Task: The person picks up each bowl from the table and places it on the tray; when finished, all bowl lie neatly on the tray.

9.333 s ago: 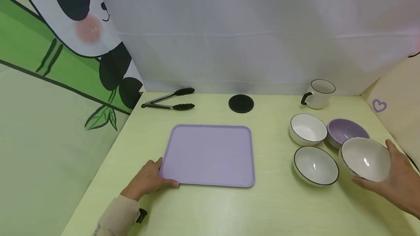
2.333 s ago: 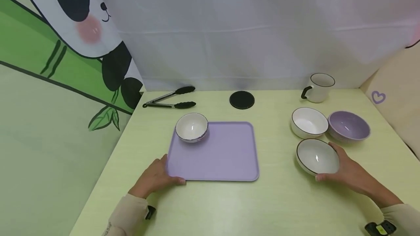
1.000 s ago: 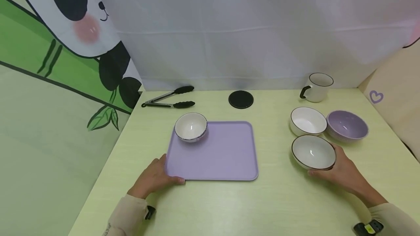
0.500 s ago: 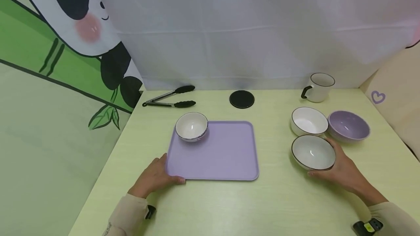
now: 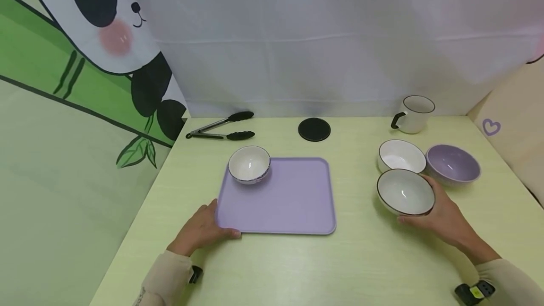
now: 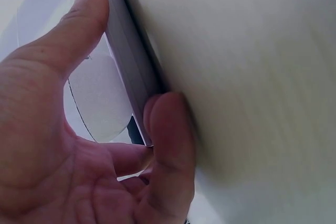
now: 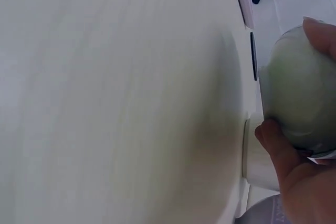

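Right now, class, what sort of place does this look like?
Probably a staged tabletop set-up: a pale table, a creased cloth hung behind it, and a cartoon panda on the left.

In the head view we find even, fairly bright, diffuse light. We note small points of glare inside the black-rimmed white bowl point(image 5: 405, 191) and the purple bowl point(image 5: 453, 164), a pale sheen on the near tabletop point(image 5: 276, 268), and soft-edged shadow beneath the right hand point(image 5: 446, 221). We record a dimmer, greyer right wrist view: a broad blurred shadow crosses the tabletop, whose far edge bows. In the left wrist view we observe streaky blur and a washed-out upper left corner.
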`<state>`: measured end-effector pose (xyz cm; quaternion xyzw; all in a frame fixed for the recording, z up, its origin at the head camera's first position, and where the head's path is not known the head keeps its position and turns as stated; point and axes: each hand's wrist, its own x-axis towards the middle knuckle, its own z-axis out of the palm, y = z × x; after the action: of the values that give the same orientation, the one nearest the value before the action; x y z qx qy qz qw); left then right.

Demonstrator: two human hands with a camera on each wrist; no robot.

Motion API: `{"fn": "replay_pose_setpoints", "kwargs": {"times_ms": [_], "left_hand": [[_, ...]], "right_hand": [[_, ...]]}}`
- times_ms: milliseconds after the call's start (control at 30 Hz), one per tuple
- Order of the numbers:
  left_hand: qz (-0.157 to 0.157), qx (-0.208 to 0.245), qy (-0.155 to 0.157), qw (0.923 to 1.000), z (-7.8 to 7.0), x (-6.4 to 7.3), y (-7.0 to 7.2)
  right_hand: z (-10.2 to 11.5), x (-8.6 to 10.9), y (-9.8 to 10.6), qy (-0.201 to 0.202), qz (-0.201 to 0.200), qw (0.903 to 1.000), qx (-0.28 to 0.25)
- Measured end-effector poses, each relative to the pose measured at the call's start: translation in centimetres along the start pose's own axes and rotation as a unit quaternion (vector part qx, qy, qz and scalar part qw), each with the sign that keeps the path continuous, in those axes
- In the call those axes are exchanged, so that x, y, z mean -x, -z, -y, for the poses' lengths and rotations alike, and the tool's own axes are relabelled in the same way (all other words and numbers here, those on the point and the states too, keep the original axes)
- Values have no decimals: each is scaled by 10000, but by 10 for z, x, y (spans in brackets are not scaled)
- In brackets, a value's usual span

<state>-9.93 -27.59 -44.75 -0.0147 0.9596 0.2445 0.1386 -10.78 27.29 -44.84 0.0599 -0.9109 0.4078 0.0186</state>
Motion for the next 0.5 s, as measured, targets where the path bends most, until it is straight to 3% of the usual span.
{"fn": "replay_pose_setpoints", "kwargs": {"times_ms": [500], "left_hand": [[-20,79,-30,10000,-5,5,4]], "right_hand": [[35,-27,-22,350,195,9991,-170]]}}
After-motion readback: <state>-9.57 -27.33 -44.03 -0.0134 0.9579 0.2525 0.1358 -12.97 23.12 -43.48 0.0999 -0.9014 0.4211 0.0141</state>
